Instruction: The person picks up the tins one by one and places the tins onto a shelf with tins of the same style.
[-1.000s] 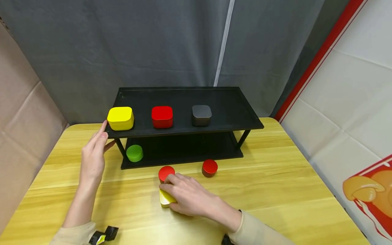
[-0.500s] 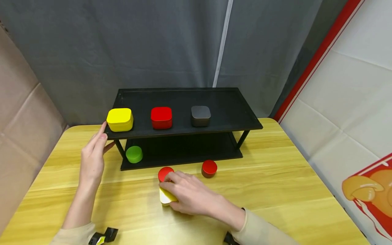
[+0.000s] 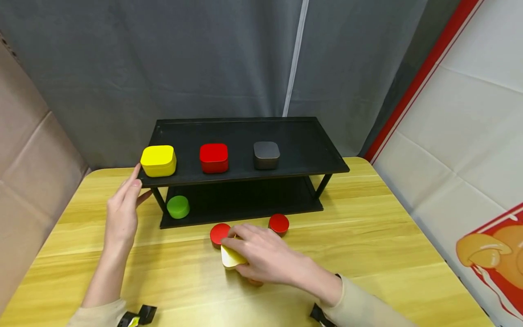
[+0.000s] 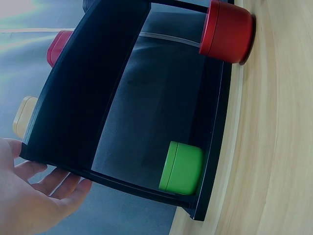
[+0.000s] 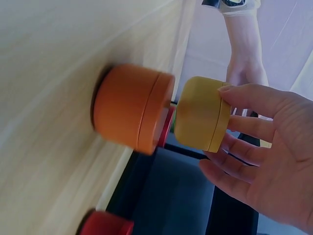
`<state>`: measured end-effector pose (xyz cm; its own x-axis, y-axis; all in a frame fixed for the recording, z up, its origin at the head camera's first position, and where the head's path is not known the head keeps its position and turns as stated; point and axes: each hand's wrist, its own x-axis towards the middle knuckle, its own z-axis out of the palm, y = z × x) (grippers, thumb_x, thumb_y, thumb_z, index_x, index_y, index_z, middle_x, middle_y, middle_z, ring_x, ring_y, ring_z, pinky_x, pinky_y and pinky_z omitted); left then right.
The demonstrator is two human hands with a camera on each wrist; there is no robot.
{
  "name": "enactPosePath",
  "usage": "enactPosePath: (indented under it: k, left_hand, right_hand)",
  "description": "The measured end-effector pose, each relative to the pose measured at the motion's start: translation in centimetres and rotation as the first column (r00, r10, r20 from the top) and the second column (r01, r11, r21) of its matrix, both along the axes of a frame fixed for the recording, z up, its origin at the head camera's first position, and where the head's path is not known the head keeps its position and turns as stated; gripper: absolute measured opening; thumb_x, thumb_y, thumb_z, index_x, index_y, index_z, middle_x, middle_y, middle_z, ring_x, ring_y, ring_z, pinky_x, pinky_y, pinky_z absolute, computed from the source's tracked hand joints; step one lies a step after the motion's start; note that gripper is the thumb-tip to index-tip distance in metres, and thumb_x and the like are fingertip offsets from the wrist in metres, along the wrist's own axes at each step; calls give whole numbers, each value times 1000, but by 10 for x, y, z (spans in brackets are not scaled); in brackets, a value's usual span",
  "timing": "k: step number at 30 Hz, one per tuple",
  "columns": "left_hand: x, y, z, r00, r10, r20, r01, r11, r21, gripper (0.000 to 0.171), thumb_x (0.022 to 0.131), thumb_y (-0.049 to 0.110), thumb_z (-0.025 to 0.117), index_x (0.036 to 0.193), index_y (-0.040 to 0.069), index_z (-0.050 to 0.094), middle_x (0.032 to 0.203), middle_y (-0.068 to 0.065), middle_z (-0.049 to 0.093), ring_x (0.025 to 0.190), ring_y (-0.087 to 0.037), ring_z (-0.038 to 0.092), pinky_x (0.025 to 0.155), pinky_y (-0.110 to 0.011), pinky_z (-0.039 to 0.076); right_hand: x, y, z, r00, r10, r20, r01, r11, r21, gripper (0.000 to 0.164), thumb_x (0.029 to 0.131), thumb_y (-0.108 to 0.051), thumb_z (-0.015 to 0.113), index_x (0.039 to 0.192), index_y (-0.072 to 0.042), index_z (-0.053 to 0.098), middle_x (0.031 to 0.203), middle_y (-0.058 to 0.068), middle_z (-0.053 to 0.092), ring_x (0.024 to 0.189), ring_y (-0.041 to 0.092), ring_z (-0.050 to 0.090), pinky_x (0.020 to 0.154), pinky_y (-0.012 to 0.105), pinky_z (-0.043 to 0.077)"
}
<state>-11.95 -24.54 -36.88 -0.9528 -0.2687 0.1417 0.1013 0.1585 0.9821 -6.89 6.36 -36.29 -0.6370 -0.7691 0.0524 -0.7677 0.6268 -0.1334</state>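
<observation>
My right hand (image 3: 269, 256) pinches a small yellow square tin (image 5: 201, 113) between thumb and fingers, held up off the table. Just beneath it an orange round tin (image 5: 129, 107) stands on the table, mostly hidden by the hand in the head view. A red round tin (image 3: 219, 234) stands close beyond the fingers, and a second red round tin (image 3: 278, 224) is farther right. My left hand (image 3: 121, 213) holds the left end of the black two-tier rack's (image 3: 294, 136) upper shelf, with its fingers (image 4: 66, 183) under the board.
Along the upper shelf's front sit a yellow square tin (image 3: 158, 161), a red square tin (image 3: 214, 158) and a dark grey square tin (image 3: 266, 155). A green round tin (image 3: 178, 207) is at the lower shelf's left end. A grey curtain (image 3: 184, 59) hangs behind.
My right hand has lifted the yellow tin and shifted slightly right and away from me. Part of the orange tin now shows under the hand. My left hand stays on the rack.
</observation>
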Motion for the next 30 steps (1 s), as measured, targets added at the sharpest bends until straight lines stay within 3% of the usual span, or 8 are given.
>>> enactPosePath:
  k: [4, 9, 16, 30]
  left_hand:
    - [0, 0, 0, 1000, -2, -2, 2, 1000, 3, 47, 111, 37, 44, 156, 24, 42, 168, 4, 36, 150, -9, 39, 94, -3, 52]
    - [0, -1, 0, 1000, -4, -13, 4, 1000, 0, 47, 111, 36, 44, 156, 21, 43, 168, 4, 35, 152, -10, 37, 94, -3, 52]
    - [1, -2, 0, 1000, -3, -14, 3, 1000, -7, 48, 111, 36, 44, 156, 19, 43, 168, 4, 35, 152, -10, 36, 94, -3, 52]
    - [2, -6, -1, 1000, 4, -23, -5, 1000, -13, 48, 111, 36, 44, 155, 18, 43, 169, 3, 34, 153, -11, 35, 92, -2, 52]
  right_hand:
    - [-4, 10, 5, 1000, 9, 3, -9, 1000, -16, 51, 89, -29, 79, 138, -21, 66, 133, -2, 64, 118, 15, 62, 90, 26, 62]
    - [-8, 22, 11, 999, 0, 44, 1, 999, -33, 52, 90, -28, 79, 139, -19, 65, 135, -1, 63, 118, 17, 60, 99, 29, 60]
    - [-15, 43, 23, 1000, -1, 1, 1, 998, -63, 53, 88, -26, 81, 138, -18, 66, 133, -1, 64, 116, 15, 61, 92, 27, 61]
    - [-34, 81, 62, 997, -58, -49, 53, 994, -92, 55, 84, -23, 85, 136, -18, 68, 127, -3, 65, 109, 12, 60, 83, 24, 61]
